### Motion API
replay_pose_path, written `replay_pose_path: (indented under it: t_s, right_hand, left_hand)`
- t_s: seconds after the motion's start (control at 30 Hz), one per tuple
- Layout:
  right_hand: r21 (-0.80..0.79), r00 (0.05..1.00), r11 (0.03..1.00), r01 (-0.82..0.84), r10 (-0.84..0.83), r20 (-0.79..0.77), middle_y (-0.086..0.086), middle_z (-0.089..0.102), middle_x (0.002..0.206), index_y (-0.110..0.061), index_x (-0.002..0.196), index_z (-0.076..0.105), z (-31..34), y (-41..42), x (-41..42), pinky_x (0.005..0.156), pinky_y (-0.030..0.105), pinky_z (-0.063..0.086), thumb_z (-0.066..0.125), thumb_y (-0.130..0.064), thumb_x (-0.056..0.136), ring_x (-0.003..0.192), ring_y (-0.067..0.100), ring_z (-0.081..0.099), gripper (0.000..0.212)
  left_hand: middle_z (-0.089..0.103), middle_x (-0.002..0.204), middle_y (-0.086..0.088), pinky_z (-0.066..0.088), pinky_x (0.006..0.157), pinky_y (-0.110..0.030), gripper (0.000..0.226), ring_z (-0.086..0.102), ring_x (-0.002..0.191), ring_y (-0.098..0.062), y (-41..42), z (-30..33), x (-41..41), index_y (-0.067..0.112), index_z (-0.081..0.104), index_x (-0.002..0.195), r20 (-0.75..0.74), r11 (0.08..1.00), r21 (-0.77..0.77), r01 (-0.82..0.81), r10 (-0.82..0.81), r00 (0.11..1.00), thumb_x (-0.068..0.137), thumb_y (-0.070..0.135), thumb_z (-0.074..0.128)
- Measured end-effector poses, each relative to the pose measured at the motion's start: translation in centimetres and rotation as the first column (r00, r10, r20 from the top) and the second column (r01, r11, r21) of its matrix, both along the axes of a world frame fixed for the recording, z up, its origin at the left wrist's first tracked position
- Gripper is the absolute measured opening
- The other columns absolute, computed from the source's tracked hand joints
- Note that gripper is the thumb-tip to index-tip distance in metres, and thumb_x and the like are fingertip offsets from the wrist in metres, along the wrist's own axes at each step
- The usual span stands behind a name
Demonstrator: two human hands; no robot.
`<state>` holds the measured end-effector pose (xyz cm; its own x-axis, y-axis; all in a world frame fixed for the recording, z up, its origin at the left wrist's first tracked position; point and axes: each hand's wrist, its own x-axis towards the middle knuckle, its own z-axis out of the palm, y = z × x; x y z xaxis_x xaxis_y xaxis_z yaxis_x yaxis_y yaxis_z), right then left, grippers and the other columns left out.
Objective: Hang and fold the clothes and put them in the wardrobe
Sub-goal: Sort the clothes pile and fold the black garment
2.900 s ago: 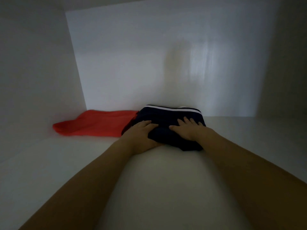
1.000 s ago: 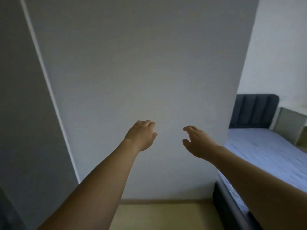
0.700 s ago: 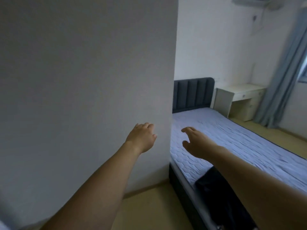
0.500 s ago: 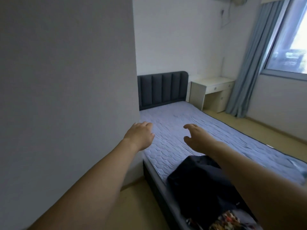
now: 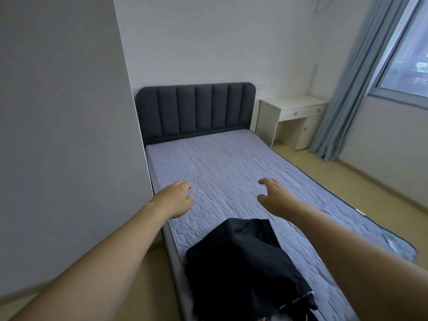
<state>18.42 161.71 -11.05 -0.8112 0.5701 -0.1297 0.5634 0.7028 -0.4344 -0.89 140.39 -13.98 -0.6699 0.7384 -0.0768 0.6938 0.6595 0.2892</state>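
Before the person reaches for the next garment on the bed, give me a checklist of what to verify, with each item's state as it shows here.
1. Left hand free: ok, fingers relaxed, holding nothing.
2. Right hand free: ok, fingers loosely curled, holding nothing.
3. Next garment in view: ok, dark clothes pile lies at the near end of the mattress.
4. Hands on the pile: not ok, both hover over bare mattress beyond it.
5. Number and kind of garments in the pile: cannot tell, it runs off the bottom edge.
6. Wardrobe shelf ready: cannot tell, only a plain white wardrobe panel shows at left.
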Motion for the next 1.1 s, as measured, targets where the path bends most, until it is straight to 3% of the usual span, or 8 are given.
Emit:
replay_pose_path:
  t_s: [0.33, 0.5, 0.63, 0.73, 0.8, 0.93, 1.03, 1.1]
  right_hand:
    - [-0.087, 0.936, 0.966, -0.245, 0.259, 0.238, 0.006, 0.028, 0.153, -0.014, 0.147, 0.029, -15.8, 16.7, -7.8, 0.098, 0.037, 0.04, 0.043, -0.022, 0.095, 0.13, 0.028, 0.042, 0.054]
    - [-0.186, 0.764, 0.829, -0.527, 0.558, 0.324, 0.005, 0.027, 0.154, -0.014, 0.148, 0.03, -27.6, 16.0, -12.3, 0.106, 0.039, 0.037, 0.043, -0.022, 0.094, 0.134, 0.026, 0.038, 0.056]
    - [-0.239, 0.646, 0.723, -0.649, 0.689, 0.33, 0.002, 0.025, 0.155, -0.016, 0.149, 0.027, -36.2, 12.6, -13.7, 0.104, 0.035, 0.037, 0.042, -0.022, 0.094, 0.133, 0.027, 0.038, 0.057]
    - [-0.258, 0.533, 0.616, -0.745, 0.781, 0.326, 0.002, 0.026, 0.154, -0.017, 0.149, 0.028, -43.4, 9.1, -13.7, 0.106, 0.035, 0.036, 0.043, -0.02, 0.094, 0.133, 0.027, 0.037, 0.057]
    - [-0.278, 0.442, 0.527, -0.803, 0.84, 0.315, 0.002, 0.025, 0.155, -0.018, 0.149, 0.028, -48.2, 6.8, -12.8, 0.11, 0.035, 0.034, 0.044, -0.019, 0.093, 0.136, 0.026, 0.034, 0.058]
    - [-0.252, 0.257, 0.367, -0.895, 0.888, 0.38, 0.004, 0.022, 0.157, -0.018, 0.15, 0.027, -57.2, 3.6, -8.8, 0.117, 0.038, 0.021, 0.045, -0.027, 0.094, 0.143, 0.026, 0.022, 0.06]
    - [-0.11, 0.144, 0.226, -0.968, 0.858, 0.494, 0.009, 0.002, 0.16, -0.02, 0.151, 0.022, -61.8, 2.6, -5.3, 0.116, 0.052, -0.006, 0.043, -0.058, 0.089, 0.147, 0.03, -0.001, 0.075]
    - [-0.069, 0.107, 0.173, -0.982, 0.828, 0.55, 0.012, -0.013, 0.16, -0.02, 0.153, 0.009, -63.4, 2.2, -3.6, 0.109, 0.059, -0.021, 0.043, -0.077, 0.077, 0.146, 0.032, -0.015, 0.101]
  left_hand:
    - [0.053, 0.133, -0.01, 0.044, 0.089, -0.031, 0.037, 0.055, 0.115, -0.027, 14.6, -19.3, -0.3, 0.014, 0.053, 0.125, 0.292, 0.914, -0.09, -0.395, 0.403, 0.867, 0.096, 0.035, 0.047]
    - [0.063, 0.115, -0.017, 0.041, 0.072, -0.03, 0.028, 0.061, 0.101, -0.03, 12.8, -31.6, 3.1, 0.004, 0.057, 0.11, 0.448, 0.734, -0.215, -0.644, 0.66, 0.602, 0.094, 0.026, 0.05]
    - [0.056, 0.131, -0.015, 0.041, 0.09, -0.028, 0.037, 0.056, 0.112, -0.026, 10.0, -41.4, 7.2, 0.004, 0.052, 0.128, 0.5, 0.543, -0.351, -0.763, 0.798, 0.337, 0.097, 0.025, 0.049]
    - [0.062, 0.1, -0.006, 0.044, 0.078, -0.029, 0.003, 0.058, 0.084, -0.018, 8.4, -49.6, 11.7, 0.023, 0.049, 0.096, 0.596, 0.471, -0.383, -0.795, 0.783, 0.177, 0.095, 0.026, 0.048]
    - [0.045, 0.076, 0.003, 0.035, 0.066, -0.028, 0.026, 0.042, 0.064, -0.012, 7.4, -55.1, 15.2, 0.031, 0.032, 0.077, 0.654, 0.422, -0.423, -0.802, 0.754, 0.052, 0.095, 0.024, 0.049]
    - [0.034, 0.075, 0.01, 0.03, 0.055, -0.022, 0.026, 0.032, 0.059, -0.006, 5.8, -62.8, 20.9, 0.037, 0.034, 0.078, 0.729, 0.319, -0.479, -0.818, 0.664, -0.168, 0.095, 0.029, 0.052]
    - [0.054, 0.084, -0.003, 0.036, 0.069, -0.032, 0.005, 0.052, 0.074, -0.021, 5.2, -65.2, 21.3, 0.027, 0.059, 0.094, 0.823, 0.225, -0.349, -0.91, 0.538, -0.183, 0.095, 0.031, 0.055]
    - [0.056, 0.074, -0.006, 0.034, 0.067, -0.032, 0.024, 0.056, 0.071, -0.025, 5.0, -65.6, 20.4, 0.016, 0.059, 0.079, 0.807, 0.179, -0.285, -0.941, 0.575, -0.135, 0.095, 0.032, 0.056]
